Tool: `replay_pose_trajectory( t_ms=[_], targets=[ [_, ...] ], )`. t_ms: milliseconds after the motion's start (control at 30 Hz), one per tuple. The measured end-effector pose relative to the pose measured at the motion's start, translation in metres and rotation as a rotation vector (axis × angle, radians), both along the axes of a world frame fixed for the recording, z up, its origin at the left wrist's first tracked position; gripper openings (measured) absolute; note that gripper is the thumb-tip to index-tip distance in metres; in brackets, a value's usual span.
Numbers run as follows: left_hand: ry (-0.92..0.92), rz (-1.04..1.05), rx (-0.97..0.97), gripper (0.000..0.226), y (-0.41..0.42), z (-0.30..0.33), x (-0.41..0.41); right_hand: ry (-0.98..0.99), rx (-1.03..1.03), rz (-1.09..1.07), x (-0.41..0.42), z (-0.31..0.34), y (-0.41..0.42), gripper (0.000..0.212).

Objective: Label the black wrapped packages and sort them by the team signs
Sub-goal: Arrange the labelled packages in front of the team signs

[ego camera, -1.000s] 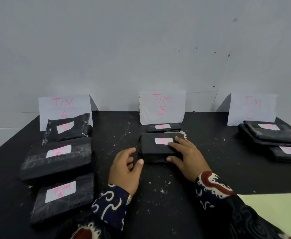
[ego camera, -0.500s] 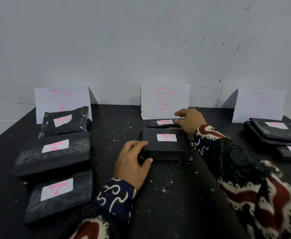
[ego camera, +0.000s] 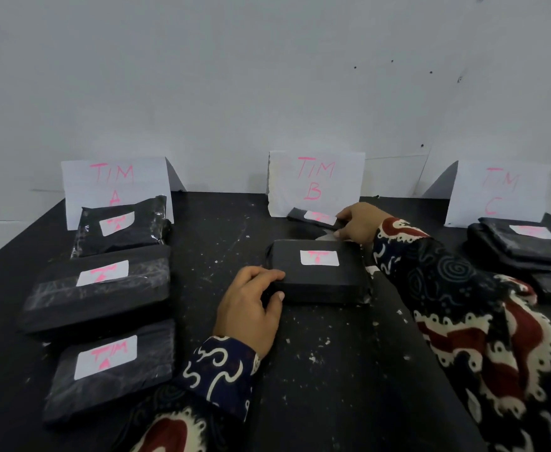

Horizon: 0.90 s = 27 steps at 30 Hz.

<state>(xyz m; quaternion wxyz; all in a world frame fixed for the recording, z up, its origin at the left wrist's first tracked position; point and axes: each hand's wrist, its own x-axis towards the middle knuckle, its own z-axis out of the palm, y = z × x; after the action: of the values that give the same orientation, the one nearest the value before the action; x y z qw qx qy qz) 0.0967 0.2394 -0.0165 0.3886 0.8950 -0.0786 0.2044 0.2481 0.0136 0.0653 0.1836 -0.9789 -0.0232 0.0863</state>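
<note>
In the head view, the near labelled package (ego camera: 316, 272) lies at frame centre on the black worktop (ego camera: 333, 370), below the TIM B sign (ego camera: 315, 182). Its lower-left corner is gripped by the left hand (ego camera: 251, 308), fingers curled round the edge. Higher up, the small rear package (ego camera: 313, 218) is pinched at its right end by the right hand (ego camera: 359, 225). If it is tugged carelessly, the upright sign just behind could be knocked over, or the label smudged.
</note>
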Motion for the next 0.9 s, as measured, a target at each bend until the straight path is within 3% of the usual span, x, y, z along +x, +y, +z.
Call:
replay_pose_trajectory(
  t_ms=[133, 267, 500, 567, 667, 767, 900],
  targets=[
    [-0.005, 0.0, -0.016, 0.027, 0.0, 0.0, 0.001, -0.092, 0.15, 0.025, -0.029, 0.02, -0.005, 0.044],
    [0.002, 0.005, -0.06, 0.026, -0.001, 0.001, 0.0, -0.052, 0.17, 0.139, -0.069, 0.026, -0.007, 0.055],
    [0.008, 0.063, -0.204, 0.026, -0.001, 0.003, -0.001, -0.058, -0.034, 0.134, -0.11, 0.005, -0.003, 0.064],
    [0.012, 0.08, -0.238, 0.026, -0.001, 0.004, -0.002, -0.152, -0.052, 0.125, -0.124, -0.001, 0.005, 0.075],
    [0.005, 0.132, -0.245, 0.025, -0.001, 0.007, -0.004, -0.371, -0.27, 0.179, -0.147, -0.018, 0.029, 0.085],
    [0.017, 0.235, -0.017, 0.023, 0.001, 0.011, -0.008, -0.436, -0.408, 0.173, -0.15, -0.042, 0.045, 0.08],
    [0.151, 0.22, 0.302, 0.035, 0.005, 0.014, -0.011, -0.422, -0.372, 0.128, -0.122, -0.053, 0.042, 0.069]
  ],
)
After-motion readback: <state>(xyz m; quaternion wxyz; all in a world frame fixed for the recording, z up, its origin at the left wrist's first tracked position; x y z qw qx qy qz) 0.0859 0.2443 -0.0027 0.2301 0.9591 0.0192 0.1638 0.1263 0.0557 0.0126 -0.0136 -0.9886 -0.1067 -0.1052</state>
